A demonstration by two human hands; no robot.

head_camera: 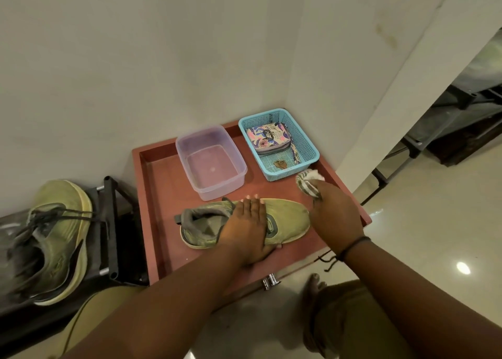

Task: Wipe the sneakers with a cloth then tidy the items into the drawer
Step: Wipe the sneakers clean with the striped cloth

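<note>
- Both forearms are seen nearest the lens, reaching from about 6 o'clock toward the pulled-out red drawer point(152, 209).
- One green sneaker point(288, 220) lies on its side inside the drawer, toe toward 3 o'clock, heel toward 9 o'clock.
- It is held by the left hand point(248, 229), laid over its middle with the fingers across the upper and the thumb tucked under the sole edge.
- A bunched striped cloth point(308, 182) is gripped in the right hand point(335, 217), just past the toe at about 1 o'clock from the shoe, beside the blue basket point(312, 152).
- The second sneaker point(59, 239) rests outside the drawer on a black rack point(111, 222) at 9 o'clock, so it is judged not yet put away.
- For a good wipe, firm downward hold by the left hand is advised so the shoe is not slid along the drawer floor.
- Strokes are best drawn from toe to heel, with the cloth refolded once soiled.
- A clear plastic tub point(212, 163) stands at 12 o'clock from the shoe, close enough to be knocked.
</note>
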